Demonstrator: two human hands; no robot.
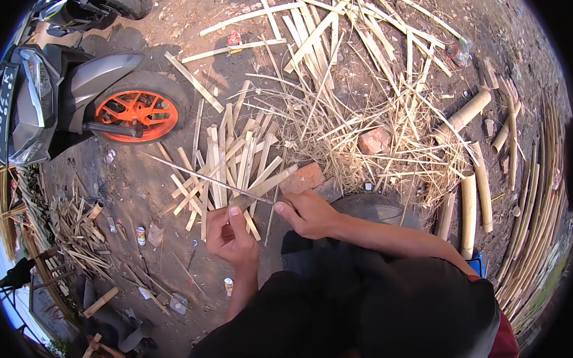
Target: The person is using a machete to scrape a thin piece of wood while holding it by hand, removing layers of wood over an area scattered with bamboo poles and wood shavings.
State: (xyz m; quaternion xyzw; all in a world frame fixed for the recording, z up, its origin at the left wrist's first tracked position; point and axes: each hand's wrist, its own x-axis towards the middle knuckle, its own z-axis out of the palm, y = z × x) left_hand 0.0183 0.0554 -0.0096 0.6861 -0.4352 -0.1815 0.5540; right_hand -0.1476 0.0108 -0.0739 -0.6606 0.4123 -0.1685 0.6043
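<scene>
I had the thin strip (203,177) out in front of the body, its near end pinched in the right hand (315,215) between the thumb and the bent forefinger, with no visible gap there. From that pinch its long axis ran away to the left and forward on a shallow slant, the far tip pointing toward the motorcycle's orange wheel (136,112). It looked like bamboo to me, though its darker tone left me unsure.

The relation that counted was this: nearly the whole length lay to the left of the right-hand grip, and the left hand (233,242) sat just under that length, on the body side of it and close to the pinched end. The left thumb stood up with the fingers curled in; I couldn't tell whether those fingers had hold of anything or touched the strip from beneath. The right hand was the nearer one, being already on it; the far tip was well apart from both.

From my view the strip crossed above the pile of split bamboo slats (221,156). A red brick (305,177) lay just ahead of the right hand, with the tangle of bamboo shavings (303,120) beyond it.
</scene>
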